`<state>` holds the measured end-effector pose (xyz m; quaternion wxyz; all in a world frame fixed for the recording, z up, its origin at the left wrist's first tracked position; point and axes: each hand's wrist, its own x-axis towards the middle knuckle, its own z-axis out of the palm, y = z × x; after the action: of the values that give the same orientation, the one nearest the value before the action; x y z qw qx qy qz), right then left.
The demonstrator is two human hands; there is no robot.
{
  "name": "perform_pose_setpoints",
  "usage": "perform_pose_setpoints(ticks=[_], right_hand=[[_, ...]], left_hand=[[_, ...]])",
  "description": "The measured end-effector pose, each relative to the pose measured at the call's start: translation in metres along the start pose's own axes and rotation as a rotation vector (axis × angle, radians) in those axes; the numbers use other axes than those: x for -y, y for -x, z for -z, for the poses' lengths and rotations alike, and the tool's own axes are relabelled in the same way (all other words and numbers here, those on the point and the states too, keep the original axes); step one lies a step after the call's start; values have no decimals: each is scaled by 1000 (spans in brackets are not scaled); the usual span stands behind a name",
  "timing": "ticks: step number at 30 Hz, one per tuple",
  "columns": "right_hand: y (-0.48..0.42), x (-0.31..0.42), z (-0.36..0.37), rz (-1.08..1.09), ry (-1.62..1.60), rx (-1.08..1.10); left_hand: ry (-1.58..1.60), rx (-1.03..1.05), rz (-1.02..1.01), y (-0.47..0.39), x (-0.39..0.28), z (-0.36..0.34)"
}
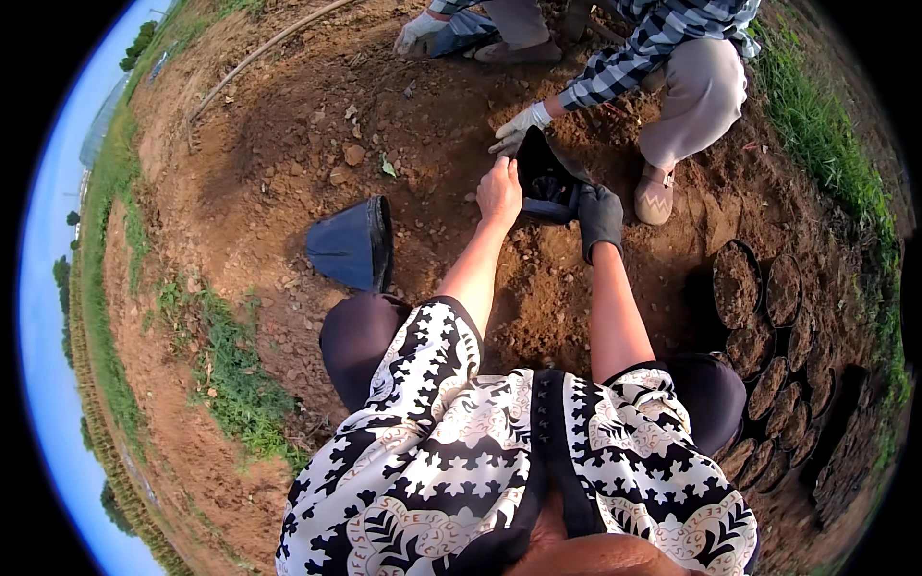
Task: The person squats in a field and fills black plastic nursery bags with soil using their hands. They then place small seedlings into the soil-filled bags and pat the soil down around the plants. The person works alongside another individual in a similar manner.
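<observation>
Both my hands grip the rim of a black plastic grow bag (549,210), its dark mouth turned up toward me above the loose soil. My bare left hand (500,191) pinches the rim on the left. On the right side, my right hand (601,220) in a dark glove holds the edge. A co-worker's white-gloved hand (520,131) reaches close to the far side of the bag; whether it touches is hard to tell. Another black grow bag (342,243) lies tipped on the ground left of my arms, its opening facing right.
Several soil-filled bags (737,284) stand packed together at the right. The co-worker crouches opposite, the other gloved hand (421,34) at a dark bag (464,33). A long wooden handle (266,50) lies at the upper left. Weeds (238,374) grow at the left.
</observation>
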<state>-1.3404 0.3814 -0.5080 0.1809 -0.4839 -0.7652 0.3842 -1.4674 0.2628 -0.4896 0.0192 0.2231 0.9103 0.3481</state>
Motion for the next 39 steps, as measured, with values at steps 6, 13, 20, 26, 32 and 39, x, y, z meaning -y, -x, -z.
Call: perform_pose_setpoints(ticks=[6,13,20,26,32,39], right_hand=[[-1,3,-6,-85,51,71],[1,16,-3,-166,-34,85],[1,23,-1,-137,44,41],[-5,32,6,-60,88,18],[-15,37,9,-60,125,66],[-20,44,8,-38,144,130]], left_hand=[[-4,64,63,-5,5,-2],[57,32,45,-10,10,-4],[22,10,63,-11,8,-2],[-5,54,62,-12,2,5],[15,84,53,-13,-2,8],[-1,135,73,-19,0,7]])
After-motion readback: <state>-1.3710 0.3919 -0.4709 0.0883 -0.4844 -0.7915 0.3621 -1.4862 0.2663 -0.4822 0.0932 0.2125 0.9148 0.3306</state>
